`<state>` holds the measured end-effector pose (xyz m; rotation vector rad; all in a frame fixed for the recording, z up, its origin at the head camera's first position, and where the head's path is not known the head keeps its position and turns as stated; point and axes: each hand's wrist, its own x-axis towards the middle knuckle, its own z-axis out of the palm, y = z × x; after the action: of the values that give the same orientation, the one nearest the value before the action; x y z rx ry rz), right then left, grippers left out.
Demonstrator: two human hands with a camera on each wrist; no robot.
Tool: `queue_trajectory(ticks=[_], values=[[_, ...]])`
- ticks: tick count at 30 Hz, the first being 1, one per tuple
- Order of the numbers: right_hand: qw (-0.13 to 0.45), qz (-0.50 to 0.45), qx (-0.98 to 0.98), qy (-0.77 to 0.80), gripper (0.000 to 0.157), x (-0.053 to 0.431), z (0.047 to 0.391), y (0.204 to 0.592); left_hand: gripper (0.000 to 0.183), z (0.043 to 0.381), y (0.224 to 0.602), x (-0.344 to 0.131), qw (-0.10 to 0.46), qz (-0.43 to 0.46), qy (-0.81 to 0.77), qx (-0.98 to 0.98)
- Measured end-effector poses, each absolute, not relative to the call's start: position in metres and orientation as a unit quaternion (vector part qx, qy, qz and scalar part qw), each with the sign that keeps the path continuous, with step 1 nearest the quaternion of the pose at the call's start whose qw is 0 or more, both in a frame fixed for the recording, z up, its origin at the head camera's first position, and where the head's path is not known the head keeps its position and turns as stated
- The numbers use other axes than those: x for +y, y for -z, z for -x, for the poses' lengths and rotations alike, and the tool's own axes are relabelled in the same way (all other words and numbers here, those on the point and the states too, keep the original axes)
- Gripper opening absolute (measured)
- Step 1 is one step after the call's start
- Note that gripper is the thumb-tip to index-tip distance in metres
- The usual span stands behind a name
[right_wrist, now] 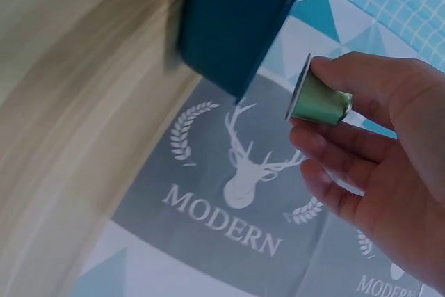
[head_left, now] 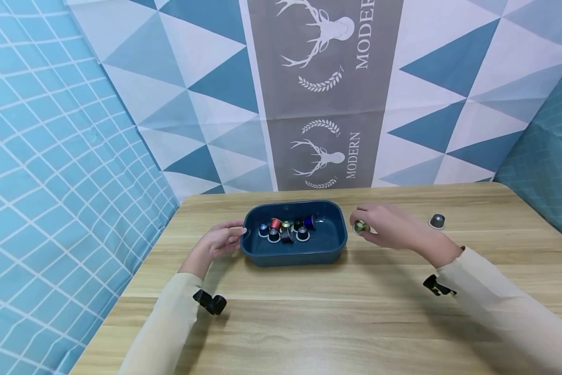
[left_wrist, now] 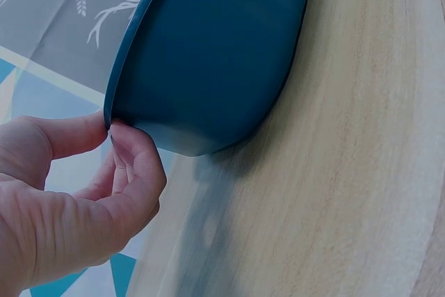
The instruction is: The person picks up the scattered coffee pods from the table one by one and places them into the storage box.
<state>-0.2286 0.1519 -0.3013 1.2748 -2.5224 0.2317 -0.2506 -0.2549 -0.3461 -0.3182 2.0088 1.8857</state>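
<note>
A dark blue rectangular tray stands on the wooden table with several coffee capsules inside, among them a red capsule, a purple-blue capsule and black ones. My left hand pinches the tray's left rim between thumb and fingers, as the left wrist view shows up close. Just beyond the tray's right end, my right hand holds a green coffee capsule between thumb and fingers, above the table. Its flat rimmed side faces the tray in the right wrist view.
One dark grey capsule stands on the table to the right, behind the right wrist. A patterned cloth with deer heads hangs at the table's back edge. Blue checked cloth covers the left side.
</note>
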Motion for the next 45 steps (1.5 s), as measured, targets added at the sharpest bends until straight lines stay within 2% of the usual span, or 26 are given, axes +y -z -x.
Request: queue_trajectory(ticks=[13, 20, 38, 45], values=[[0.063, -0.443, -0.891, -0.073, 0.013, 0.124, 0.232, 0.283, 0.055, 0.249, 0.349, -0.254, 0.187, 0.118, -0.669, 0.709], [0.013, -0.436, -0.898, -0.060, 0.015, 0.109, 0.235, 0.277, 0.053, 0.249, 0.351, -0.254, 0.188, 0.115, -0.669, 0.710], [-0.053, -0.448, -0.892, -0.038, 0.013, 0.065, 0.253, 0.262, 0.054, 0.250, 0.348, -0.257, 0.184, 0.113, -0.674, 0.706], [-0.063, -0.444, -0.894, -0.024, 0.014, 0.052, 0.263, 0.253, 0.055, 0.251, 0.346, -0.256, 0.188, 0.109, -0.672, 0.708]])
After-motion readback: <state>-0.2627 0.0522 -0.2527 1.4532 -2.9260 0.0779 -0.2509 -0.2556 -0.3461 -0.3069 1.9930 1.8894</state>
